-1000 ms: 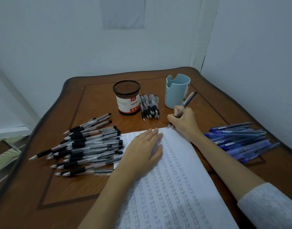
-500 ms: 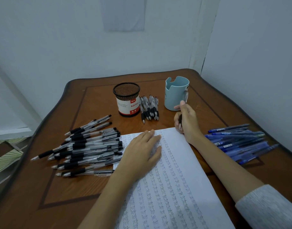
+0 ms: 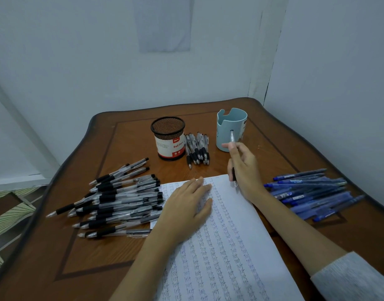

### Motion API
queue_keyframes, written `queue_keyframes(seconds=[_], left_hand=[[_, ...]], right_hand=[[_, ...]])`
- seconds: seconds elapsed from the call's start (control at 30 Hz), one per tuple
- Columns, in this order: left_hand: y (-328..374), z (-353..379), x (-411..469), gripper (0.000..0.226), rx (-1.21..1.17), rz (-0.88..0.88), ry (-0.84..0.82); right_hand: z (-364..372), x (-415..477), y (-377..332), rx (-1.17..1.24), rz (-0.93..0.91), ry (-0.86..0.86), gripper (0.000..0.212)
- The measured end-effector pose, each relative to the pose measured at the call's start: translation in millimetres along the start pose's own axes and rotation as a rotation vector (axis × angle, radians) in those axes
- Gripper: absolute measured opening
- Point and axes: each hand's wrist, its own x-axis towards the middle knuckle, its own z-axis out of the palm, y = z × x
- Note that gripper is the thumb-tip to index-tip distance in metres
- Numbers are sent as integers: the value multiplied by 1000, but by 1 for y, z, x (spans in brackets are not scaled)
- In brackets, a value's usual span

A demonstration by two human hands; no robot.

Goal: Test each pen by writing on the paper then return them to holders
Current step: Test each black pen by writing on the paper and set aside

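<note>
Right grip (image 3: 244,168): fingers curled around a pen (image 3: 231,137), centre right of frame, in front of the pale blue holder (image 3: 223,131) | Left grip (image 3: 186,205): relaxed, flat on the paper (image 3: 230,246), mid-frame on the wooden surface (image 3: 121,246).

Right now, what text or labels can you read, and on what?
"Ball Pe", rest turned away: label on the black mesh holder.
"test", handwritten in rows: paper.
Too blurred to read: that label's small print and red logo, prints on the blue pens, sticker on the blue holder, sheet on the wall.
</note>
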Motion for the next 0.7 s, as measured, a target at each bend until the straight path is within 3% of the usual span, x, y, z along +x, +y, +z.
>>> queue_keyframes(seconds=[0.33,0.43,0.7], left_hand=[[-2,-3,-1,55,40,-59,2],[-4,-4,0,56,53,-58,6],[-4,-8,1,73,58,-60,32]], right_hand=[[3,2,-9,-16,181,-174,29],[6,5,-15,-139,133,-237,27],[41,54,-21,-521,-14,-44,19]])
